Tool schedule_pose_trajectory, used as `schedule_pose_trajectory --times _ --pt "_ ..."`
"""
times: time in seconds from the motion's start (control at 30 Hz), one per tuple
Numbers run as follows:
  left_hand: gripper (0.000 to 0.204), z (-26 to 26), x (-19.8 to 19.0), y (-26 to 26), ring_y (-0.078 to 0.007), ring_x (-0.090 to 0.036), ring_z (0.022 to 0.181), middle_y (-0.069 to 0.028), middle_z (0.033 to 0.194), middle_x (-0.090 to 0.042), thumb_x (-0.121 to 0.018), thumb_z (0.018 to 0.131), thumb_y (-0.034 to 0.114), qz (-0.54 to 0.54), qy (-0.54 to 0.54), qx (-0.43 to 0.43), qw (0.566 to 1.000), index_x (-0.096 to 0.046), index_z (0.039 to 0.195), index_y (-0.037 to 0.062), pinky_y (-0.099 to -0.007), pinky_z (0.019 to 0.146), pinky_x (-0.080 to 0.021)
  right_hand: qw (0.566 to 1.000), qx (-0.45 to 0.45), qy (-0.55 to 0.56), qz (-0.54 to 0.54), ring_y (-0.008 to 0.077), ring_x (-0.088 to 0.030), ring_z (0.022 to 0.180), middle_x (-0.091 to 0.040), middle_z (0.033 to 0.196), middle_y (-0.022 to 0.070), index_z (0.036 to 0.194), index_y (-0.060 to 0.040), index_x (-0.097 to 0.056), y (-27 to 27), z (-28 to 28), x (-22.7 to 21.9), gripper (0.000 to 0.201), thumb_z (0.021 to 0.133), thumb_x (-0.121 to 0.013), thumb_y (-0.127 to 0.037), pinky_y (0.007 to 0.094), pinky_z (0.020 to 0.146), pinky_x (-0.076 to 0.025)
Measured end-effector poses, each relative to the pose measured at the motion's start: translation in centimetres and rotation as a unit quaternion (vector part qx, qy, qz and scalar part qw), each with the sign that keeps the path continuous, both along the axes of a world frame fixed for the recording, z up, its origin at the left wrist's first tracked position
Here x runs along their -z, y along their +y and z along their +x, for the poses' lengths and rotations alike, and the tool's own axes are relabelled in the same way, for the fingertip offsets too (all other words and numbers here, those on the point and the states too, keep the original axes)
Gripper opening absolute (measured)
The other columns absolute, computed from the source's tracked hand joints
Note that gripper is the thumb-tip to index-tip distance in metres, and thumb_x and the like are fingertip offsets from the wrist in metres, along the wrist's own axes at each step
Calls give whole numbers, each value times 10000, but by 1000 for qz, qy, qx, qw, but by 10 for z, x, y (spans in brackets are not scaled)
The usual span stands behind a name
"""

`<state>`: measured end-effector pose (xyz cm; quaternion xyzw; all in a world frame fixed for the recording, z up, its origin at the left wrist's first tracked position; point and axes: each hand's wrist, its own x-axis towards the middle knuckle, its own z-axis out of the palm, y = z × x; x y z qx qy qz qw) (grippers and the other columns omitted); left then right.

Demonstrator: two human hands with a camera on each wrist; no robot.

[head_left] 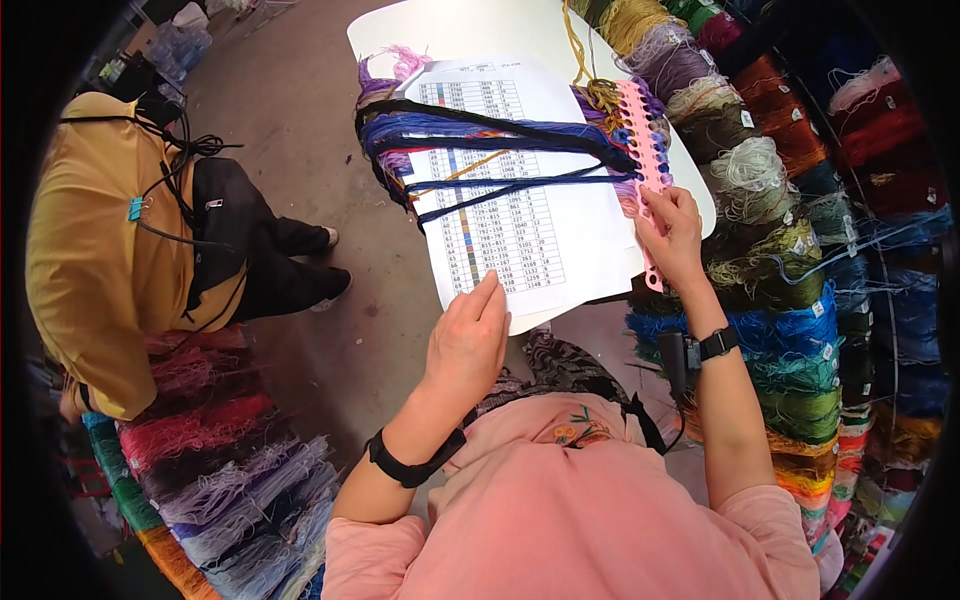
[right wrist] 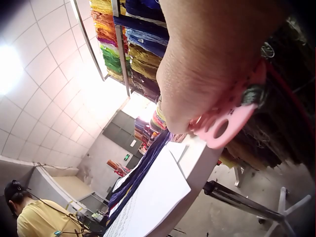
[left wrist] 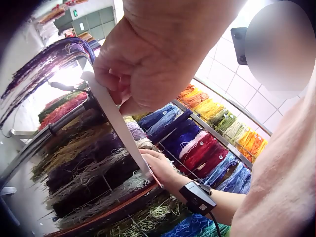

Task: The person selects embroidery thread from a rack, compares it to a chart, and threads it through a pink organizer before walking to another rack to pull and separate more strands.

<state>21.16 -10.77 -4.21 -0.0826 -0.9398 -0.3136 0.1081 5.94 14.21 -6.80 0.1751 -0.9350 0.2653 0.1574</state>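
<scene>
My right hand (head_left: 672, 232) grips the lower part of a pink thread card (head_left: 645, 140) with a row of holes, at the right side of a white board (head_left: 400, 32). Dark blue, black and purple embroidery threads (head_left: 480, 130) run from its holes leftward over a printed sheet (head_left: 600, 255). That sheet lies on the board and carries a table of numbers with small colour swatches. My left hand (head_left: 468, 335) is at the sheet's lower edge, one finger extended onto the bottom rows. In the left wrist view its other fingers (left wrist: 118, 84) are bent near the board's edge.
Racks of coloured thread hanks (head_left: 750, 190) stand close on the right, with more hanks (head_left: 220, 450) at lower left. A person in a yellow top (head_left: 100, 230) stands at the left. A metal stand leg (right wrist: 242, 200) shows below the board.
</scene>
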Motion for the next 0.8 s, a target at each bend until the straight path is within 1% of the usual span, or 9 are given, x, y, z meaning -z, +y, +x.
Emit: schedule_pose_trajectory --times 0.57,0.63,0.7,0.8 --pt "289 -2 -2 0 -317 -529 832 -192 1048 -514 -559 723 32 -1 -13 3 1000 -500 992 -56 -356 720 -441 1000 2 9 -10 221 -475 841 -482 862 69 940 -86 -622 0 -1 1 328 627 -620 -184 332 721 -350" --pt "278 -3 -2 0 -321 -528 821 -190 1048 -514 -555 722 36 -2 -17 3 1000 -499 980 -51 -362 716 -440 1000 0 13 -5 226 -477 822 -480 844 70 922 -81 -622 0 -1 -1 320 617 -623 -182 334 702 -359" --pt "267 -5 -6 0 -325 -524 814 -188 1047 -514 -549 722 43 -6 -43 5 999 -499 969 -44 -372 710 -438 999 -13 47 -4 252 -492 763 -490 795 86 914 -78 -616 0 -3 0 318 606 -614 -157 350 647 -392" --pt "254 -6 -10 -2 -330 -516 809 -183 1051 -514 -540 722 55 -21 -45 18 999 -501 957 -35 -389 700 -435 999 -10 35 6 283 -498 717 -500 775 113 879 -97 -593 2 -4 6 287 596 -596 -137 389 614 -404"
